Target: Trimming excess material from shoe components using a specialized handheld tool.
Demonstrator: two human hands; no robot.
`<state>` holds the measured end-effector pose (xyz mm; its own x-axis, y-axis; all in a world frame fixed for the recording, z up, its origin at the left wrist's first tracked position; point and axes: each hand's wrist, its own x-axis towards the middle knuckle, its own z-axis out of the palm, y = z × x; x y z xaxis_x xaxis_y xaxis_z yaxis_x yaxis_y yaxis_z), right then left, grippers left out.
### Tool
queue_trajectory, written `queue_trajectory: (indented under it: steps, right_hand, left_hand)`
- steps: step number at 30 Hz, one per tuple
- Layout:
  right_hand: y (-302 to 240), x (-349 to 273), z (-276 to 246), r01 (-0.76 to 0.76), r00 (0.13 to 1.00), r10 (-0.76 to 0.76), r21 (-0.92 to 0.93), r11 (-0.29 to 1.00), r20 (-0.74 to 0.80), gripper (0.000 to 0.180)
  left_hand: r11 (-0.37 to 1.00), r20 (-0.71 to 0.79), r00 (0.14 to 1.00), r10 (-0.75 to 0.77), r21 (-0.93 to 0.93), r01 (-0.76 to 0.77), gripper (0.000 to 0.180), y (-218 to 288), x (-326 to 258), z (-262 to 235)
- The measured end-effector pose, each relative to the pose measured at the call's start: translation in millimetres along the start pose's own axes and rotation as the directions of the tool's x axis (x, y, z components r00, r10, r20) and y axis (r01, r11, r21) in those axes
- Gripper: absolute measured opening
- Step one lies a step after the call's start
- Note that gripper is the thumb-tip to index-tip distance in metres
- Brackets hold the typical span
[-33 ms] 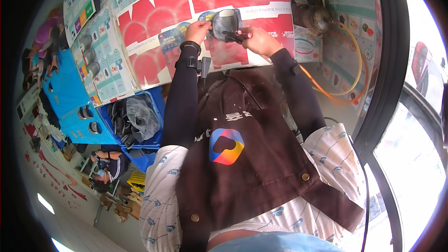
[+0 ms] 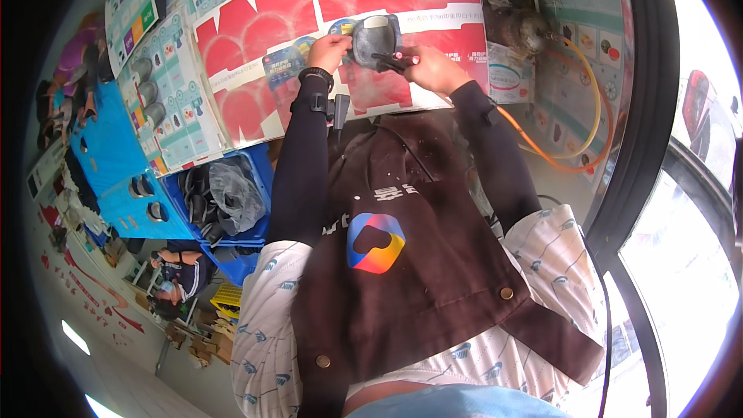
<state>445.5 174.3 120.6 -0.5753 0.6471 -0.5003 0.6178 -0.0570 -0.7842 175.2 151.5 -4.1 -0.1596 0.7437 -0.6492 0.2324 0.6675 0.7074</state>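
A dark grey, rounded, shallow cup-shaped piece with a pale patch near its far edge is held just over the printed sheet. My left hand pinches the left rim of this piece, fingers closed. In my right hand is a slim dark tool with red ends, the fingers wrapped round it. Its dark tip points left and lies over the lower right part of the piece. Whether the tip touches the surface, I cannot tell.
Red-and-white printed sheets cover the table. An orange hose curves away near my right forearm. To the left, a blue bin holds dark pieces and a clear bag. Several grey pieces lie on the left panel. Another person is further off.
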Motion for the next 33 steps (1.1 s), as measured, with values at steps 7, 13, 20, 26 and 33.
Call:
queue_trajectory:
  steps: [7, 13, 20, 26, 33]
  right_hand:
    - [2.7, -14.1, -37.7, -0.074, 0.983, 0.065, -0.047, 0.996, -0.171, 0.036]
    - [0.1, -19.5, -34.3, -0.051, 0.94, 0.217, 0.519, 0.853, -0.263, 0.025]
    - [-6.6, -43.5, -27.7, 0.09, 0.917, 0.174, 0.611, 0.787, -0.36, 0.044]
    - [-58.7, -5.3, 2.7, 0.023, 0.947, 0.153, 0.534, 0.845, -0.282, 0.036]
    - [-129.3, 34.1, 47.1, -0.136, 0.916, 0.27, 0.403, 0.905, -0.297, 0.037]
  left_hand:
    - [0.992, 0.056, 0.998, 0.001, 0.125, -0.008, 0.033, 9.6, 22.4, 1.9]
    - [0.943, 0.239, 0.967, 0.088, 0.293, -0.159, 0.027, 39.4, 2.2, -21.5]
    - [0.773, -0.204, 0.963, 0.178, -0.576, -0.265, 0.027, -20.1, -54.3, -136.3]
    - [0.624, -0.621, 0.784, -0.008, -0.616, -0.482, 0.042, -159.1, -107.8, -365.7]
    - [0.478, -0.753, 0.411, -0.514, -0.649, -0.592, 0.047, -312.2, -118.8, -545.2]
